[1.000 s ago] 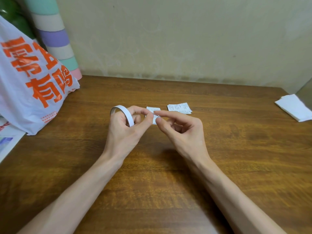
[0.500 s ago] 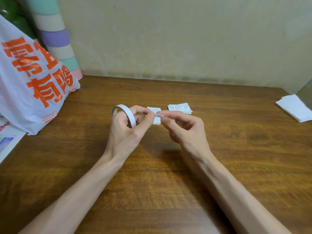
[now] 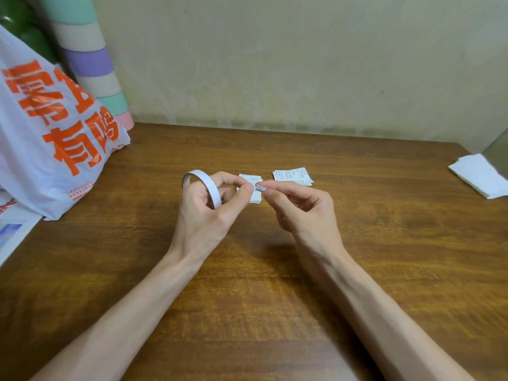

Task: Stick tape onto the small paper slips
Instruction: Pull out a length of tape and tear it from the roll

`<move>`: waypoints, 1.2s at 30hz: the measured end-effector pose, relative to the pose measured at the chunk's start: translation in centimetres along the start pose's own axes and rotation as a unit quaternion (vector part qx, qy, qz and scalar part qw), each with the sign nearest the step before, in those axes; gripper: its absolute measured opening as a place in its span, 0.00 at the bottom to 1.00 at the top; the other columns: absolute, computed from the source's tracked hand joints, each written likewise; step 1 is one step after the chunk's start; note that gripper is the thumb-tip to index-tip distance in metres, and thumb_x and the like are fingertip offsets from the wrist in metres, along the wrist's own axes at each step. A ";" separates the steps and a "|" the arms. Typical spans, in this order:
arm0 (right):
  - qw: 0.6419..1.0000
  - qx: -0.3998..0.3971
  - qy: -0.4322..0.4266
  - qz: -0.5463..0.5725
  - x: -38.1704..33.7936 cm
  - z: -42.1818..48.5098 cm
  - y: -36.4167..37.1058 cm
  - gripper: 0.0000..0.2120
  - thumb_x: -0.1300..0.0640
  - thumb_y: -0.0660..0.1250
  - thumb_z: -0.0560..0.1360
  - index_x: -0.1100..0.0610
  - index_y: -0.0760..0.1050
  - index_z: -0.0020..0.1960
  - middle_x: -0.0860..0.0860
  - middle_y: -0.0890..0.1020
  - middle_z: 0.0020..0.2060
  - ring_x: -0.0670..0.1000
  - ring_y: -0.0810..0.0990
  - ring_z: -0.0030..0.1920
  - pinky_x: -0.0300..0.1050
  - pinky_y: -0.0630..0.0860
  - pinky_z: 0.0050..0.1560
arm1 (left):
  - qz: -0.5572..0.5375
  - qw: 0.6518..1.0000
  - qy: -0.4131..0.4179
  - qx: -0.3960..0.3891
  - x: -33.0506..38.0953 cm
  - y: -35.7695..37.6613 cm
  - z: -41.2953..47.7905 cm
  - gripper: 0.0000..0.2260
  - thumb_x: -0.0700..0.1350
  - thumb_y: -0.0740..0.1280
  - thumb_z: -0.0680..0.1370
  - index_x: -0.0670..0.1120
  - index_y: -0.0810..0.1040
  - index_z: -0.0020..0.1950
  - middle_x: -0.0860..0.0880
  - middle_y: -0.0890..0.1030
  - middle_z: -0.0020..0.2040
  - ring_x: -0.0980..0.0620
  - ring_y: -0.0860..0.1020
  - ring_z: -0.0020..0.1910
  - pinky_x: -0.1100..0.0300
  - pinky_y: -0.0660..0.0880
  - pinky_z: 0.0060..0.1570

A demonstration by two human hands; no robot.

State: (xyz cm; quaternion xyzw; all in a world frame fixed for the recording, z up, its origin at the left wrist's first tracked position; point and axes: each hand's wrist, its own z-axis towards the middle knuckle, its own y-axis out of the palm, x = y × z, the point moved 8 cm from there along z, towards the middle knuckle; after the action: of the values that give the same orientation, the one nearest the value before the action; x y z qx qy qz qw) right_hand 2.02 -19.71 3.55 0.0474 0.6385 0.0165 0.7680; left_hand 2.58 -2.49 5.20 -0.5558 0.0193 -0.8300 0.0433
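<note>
— What takes up most of the view?
— A wooden table (image 3: 384, 243), with a white plastic bag (image 3: 49, 127) printed in orange at its ten o'clock side. The frame cuts the bag off.

— And the hands?
— The left hand (image 3: 203, 213) has its fingers curled round a tape roll (image 3: 203, 180), which stands on edge above the knuckles. The right hand (image 3: 305, 213), at three o'clock of the left, pinches the tape end (image 3: 259, 187) between thumb and forefinger. The other fingers are folded in.

— Where are the slips?
— One paper slip (image 3: 254, 198) lies flat on the table just past the two thumbs, at twelve o'clock of the pinch. The fingertips cover part of it. A small pile of slips (image 3: 292, 176) lies at one o'clock, apart from both hands.

— Is any tape on them?
— I cannot tell. The print is too small to read, and whether the tape end touches the slip is hidden.
</note>
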 end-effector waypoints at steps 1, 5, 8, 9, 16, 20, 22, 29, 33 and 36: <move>1.000 0.002 0.001 -0.002 0.1 0.0 -0.1 0.06 0.63 0.73 0.79 0.56 0.89 0.50 0.48 0.71 0.28 0.51 0.60 0.33 0.41 0.60 0.34 | -0.002 1.000 0.000 -0.001 0.0 0.0 0.0 0.06 0.38 0.72 0.80 0.40 0.83 0.44 0.50 0.66 0.23 0.55 0.62 0.23 0.70 0.64 0.28; 1.000 0.006 0.004 -0.001 0.1 0.1 -0.1 0.07 0.64 0.72 0.79 0.57 0.89 0.51 0.44 0.75 0.28 0.50 0.60 0.33 0.42 0.59 0.34 | -0.003 1.000 0.001 -0.008 0.0 0.1 -0.1 0.06 0.39 0.73 0.80 0.40 0.83 0.43 0.47 0.65 0.24 0.55 0.61 0.24 0.67 0.62 0.27; 1.000 0.005 0.006 -0.001 0.1 0.1 -0.2 0.06 0.64 0.72 0.79 0.59 0.88 0.51 0.42 0.78 0.28 0.49 0.62 0.32 0.39 0.61 0.34 | -0.001 1.000 0.000 -0.007 0.0 0.1 -0.1 0.06 0.40 0.73 0.80 0.40 0.83 0.43 0.46 0.65 0.24 0.54 0.61 0.24 0.66 0.62 0.28; 1.000 0.005 0.007 0.000 0.1 0.1 -0.2 0.05 0.63 0.73 0.79 0.59 0.88 0.51 0.42 0.78 0.27 0.48 0.62 0.32 0.38 0.62 0.34 | -0.004 1.000 -0.004 -0.005 -0.1 0.1 -0.1 0.06 0.40 0.73 0.80 0.40 0.83 0.44 0.46 0.66 0.25 0.54 0.61 0.24 0.67 0.62 0.28; 1.000 0.003 0.002 0.005 0.0 0.0 0.0 0.04 0.62 0.74 0.78 0.60 0.88 0.50 0.46 0.73 0.28 0.46 0.64 0.30 0.35 0.64 0.34 | -0.009 1.000 -0.003 -0.001 -0.1 0.1 0.0 0.06 0.39 0.73 0.80 0.39 0.82 0.44 0.44 0.65 0.25 0.54 0.61 0.24 0.67 0.61 0.27; 1.000 0.009 0.012 0.001 0.2 0.0 -0.1 0.05 0.60 0.73 0.79 0.59 0.88 0.50 0.43 0.73 0.27 0.48 0.62 0.31 0.40 0.61 0.33 | -0.002 1.000 0.004 -0.009 0.1 0.2 -0.1 0.07 0.40 0.73 0.80 0.39 0.82 0.43 0.38 0.64 0.25 0.53 0.61 0.25 0.65 0.61 0.27; 1.000 0.010 0.011 0.000 0.1 -0.1 -0.1 0.05 0.59 0.73 0.79 0.59 0.88 0.49 0.44 0.72 0.27 0.48 0.62 0.31 0.40 0.61 0.33 | 0.001 1.000 0.012 -0.015 0.3 0.3 -0.1 0.07 0.42 0.73 0.79 0.40 0.83 0.43 0.35 0.65 0.27 0.53 0.61 0.25 0.65 0.62 0.28; 0.998 -0.004 0.050 0.045 0.2 0.0 0.3 0.19 0.50 0.62 0.85 0.60 0.88 0.51 0.59 0.66 0.30 0.49 0.57 0.30 0.43 0.54 0.32 | 0.017 0.999 0.016 -0.027 0.2 0.6 -0.3 0.07 0.43 0.75 0.79 0.44 0.84 0.42 0.37 0.64 0.27 0.51 0.61 0.26 0.61 0.63 0.29; 0.997 -0.019 0.052 0.045 0.1 0.0 0.6 0.21 0.49 0.57 0.85 0.55 0.88 0.56 0.54 0.70 0.33 0.49 0.59 0.29 0.43 0.55 0.32 | 0.029 0.999 0.013 -0.026 0.1 0.7 -0.2 0.05 0.43 0.75 0.79 0.45 0.86 0.44 0.46 0.62 0.26 0.52 0.61 0.26 0.66 0.64 0.32; 0.998 -0.026 0.046 0.026 -0.1 -0.1 0.8 0.21 0.50 0.56 0.86 0.54 0.88 0.57 0.57 0.70 0.34 0.48 0.60 0.29 0.40 0.57 0.30 | 0.027 1.000 0.005 -0.014 -0.2 0.5 -0.2 0.05 0.44 0.75 0.79 0.45 0.86 0.45 0.49 0.63 0.26 0.53 0.61 0.27 0.67 0.66 0.33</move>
State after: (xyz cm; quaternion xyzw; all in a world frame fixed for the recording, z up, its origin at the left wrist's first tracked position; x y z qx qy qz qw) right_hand 1.91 -18.91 3.74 0.0434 0.6710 0.0551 0.7381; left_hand 2.53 -2.98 4.91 -0.5511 0.0462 -0.8311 0.0578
